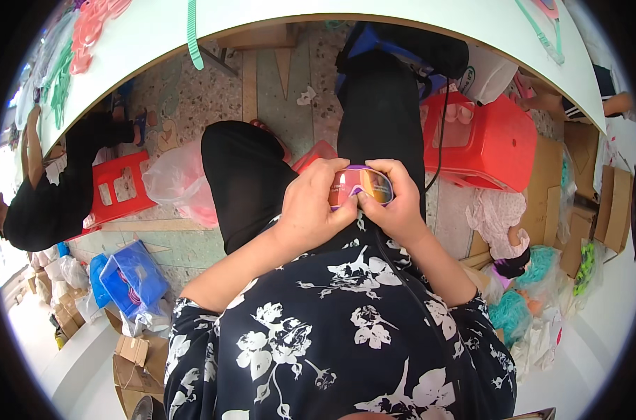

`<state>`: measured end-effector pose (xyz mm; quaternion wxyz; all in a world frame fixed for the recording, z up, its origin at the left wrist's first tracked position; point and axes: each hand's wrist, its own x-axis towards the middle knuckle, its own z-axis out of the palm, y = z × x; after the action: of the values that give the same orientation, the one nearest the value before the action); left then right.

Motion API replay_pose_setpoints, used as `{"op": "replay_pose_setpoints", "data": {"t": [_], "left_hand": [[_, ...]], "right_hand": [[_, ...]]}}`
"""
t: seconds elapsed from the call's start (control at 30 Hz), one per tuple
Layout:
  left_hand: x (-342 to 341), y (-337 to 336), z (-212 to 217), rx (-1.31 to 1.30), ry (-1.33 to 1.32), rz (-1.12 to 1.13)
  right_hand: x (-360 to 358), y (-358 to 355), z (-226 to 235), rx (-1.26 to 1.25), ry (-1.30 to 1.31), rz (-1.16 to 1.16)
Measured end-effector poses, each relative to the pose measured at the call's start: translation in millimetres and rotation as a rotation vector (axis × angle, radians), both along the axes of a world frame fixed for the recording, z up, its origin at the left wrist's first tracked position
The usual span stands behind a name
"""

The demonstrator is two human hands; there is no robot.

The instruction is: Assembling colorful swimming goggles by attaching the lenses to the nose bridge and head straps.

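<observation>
Over my lap I hold a pair of purple-rimmed swim goggles point(344, 189) with shiny, reflective lenses. My left hand point(312, 198) is closed round the left lens side, its thumb pressed near the nose bridge. Closed on the other side is my right hand point(393, 198), with its thumb also at the bridge. The two thumbs almost meet at the middle of the goggles. No strap shows on them, and my fingers cover parts of the rim.
Ahead curves a white table point(262, 12) bearing a green strap point(193, 35) and coral-pink straps point(94, 31). Red stools point(496, 143) stand on both sides. At the left are a co-worker's arm point(34, 143) and a blue crate point(132, 276); cardboard boxes point(577, 231) and bagged parts lie right.
</observation>
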<state>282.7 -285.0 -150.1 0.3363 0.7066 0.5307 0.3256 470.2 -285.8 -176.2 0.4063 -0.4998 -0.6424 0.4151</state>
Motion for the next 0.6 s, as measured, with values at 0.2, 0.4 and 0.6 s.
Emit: {"op": "replay_pose_setpoints", "data": {"t": [0.2,0.4,0.6], "left_hand": [[-20.8,1.5,-1.0,-0.201,-0.007,-0.188],[-40.3,10.6,0.7,-0.289,-0.100,-0.399],[-48.5,18.9,7.1,-0.354,-0.092,-0.458]], "right_hand": [[22.8,-3.9,12.1,0.030,-0.103,0.221],[45.4,-2.3,9.9,-0.230,-0.003,0.373],[44.3,6.0,13.7,-0.301,-0.112,0.435]]}}
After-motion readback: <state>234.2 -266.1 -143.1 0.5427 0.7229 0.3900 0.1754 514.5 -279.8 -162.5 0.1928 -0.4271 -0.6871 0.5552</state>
